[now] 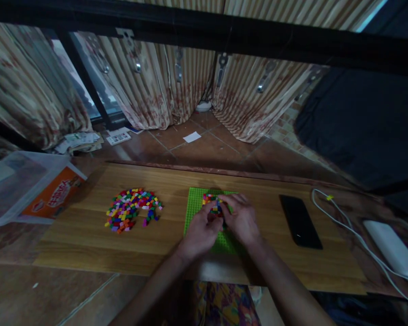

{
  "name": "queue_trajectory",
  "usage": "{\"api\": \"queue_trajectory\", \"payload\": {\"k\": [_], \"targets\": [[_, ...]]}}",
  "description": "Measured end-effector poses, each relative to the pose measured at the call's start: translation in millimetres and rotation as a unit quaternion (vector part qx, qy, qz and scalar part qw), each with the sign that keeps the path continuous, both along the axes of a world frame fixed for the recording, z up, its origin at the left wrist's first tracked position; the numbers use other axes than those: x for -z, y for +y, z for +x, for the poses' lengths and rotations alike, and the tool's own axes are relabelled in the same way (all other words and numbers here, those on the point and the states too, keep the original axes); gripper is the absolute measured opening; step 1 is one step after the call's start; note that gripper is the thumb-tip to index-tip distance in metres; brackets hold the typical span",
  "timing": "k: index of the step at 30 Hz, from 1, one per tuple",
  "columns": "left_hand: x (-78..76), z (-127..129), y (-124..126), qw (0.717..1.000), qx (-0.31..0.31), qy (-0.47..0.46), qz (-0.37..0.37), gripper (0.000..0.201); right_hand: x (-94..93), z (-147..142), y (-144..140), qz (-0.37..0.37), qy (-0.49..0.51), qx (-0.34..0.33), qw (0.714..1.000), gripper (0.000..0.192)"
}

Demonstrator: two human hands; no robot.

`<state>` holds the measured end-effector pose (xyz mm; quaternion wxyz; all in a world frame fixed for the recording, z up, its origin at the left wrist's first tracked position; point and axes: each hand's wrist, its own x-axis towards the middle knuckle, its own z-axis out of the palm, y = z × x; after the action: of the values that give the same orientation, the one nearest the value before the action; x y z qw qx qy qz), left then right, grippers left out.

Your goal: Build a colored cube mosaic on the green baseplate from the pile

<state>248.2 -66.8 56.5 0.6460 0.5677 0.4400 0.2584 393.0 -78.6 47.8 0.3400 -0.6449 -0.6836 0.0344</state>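
Observation:
A green studded baseplate (pixel 193 204) lies on the wooden board, with a cluster of small coloured toy bricks (pixel 210 198) on its upper part. My left hand (pixel 204 228) rests over the plate's middle, its thumb and fingers curled together at the cluster's near side. From the right, my right hand (pixel 242 219) reaches in, fingers bent and fingertips closed down on the bricks. Both sets of fingertips meet around a few red and blue bricks. Whatever each hand pinches is too small and too covered to make out.
To the left lies a loose pile of multicoloured bricks (pixel 131 203) on the wooden board (pixel 139 253). A clear plastic box (pixel 13 190) with an orange label stands at the far left. On the right are a black phone (pixel 301 222), a white cable (pixel 347 224) and a white power bank (pixel 392 249).

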Motion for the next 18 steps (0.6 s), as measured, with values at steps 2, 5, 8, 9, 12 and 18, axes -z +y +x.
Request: {"api": "queue_trajectory", "payload": {"k": [2,5,8,9,12,18], "targets": [[2.5,3,2,1.0,0.012,0.003,-0.003,0.06,3.2,-1,0,-0.008,-0.019,0.012,1.0,0.021],[3.2,6,5,0.999,0.036,0.015,0.004,0.064,5.8,-1,-2,-0.014,-0.031,0.027,0.999,0.021],[1.3,8,8,0.998,0.056,0.032,0.02,0.063,7.5,1,-4,-0.01,-0.013,0.038,0.999,0.019],[0.4,8,9,0.997,0.061,0.037,0.026,0.063,8.1,2,-5,-0.005,0.0,0.04,0.999,0.019],[-2.1,9,12,0.995,0.073,0.057,0.047,0.06,10.4,5,-6,0.004,0.045,0.049,0.998,0.017],[-4.4,10,12,0.993,0.067,0.084,0.052,0.062,13.5,13,-3,0.001,0.068,0.034,0.997,0.017]]}}
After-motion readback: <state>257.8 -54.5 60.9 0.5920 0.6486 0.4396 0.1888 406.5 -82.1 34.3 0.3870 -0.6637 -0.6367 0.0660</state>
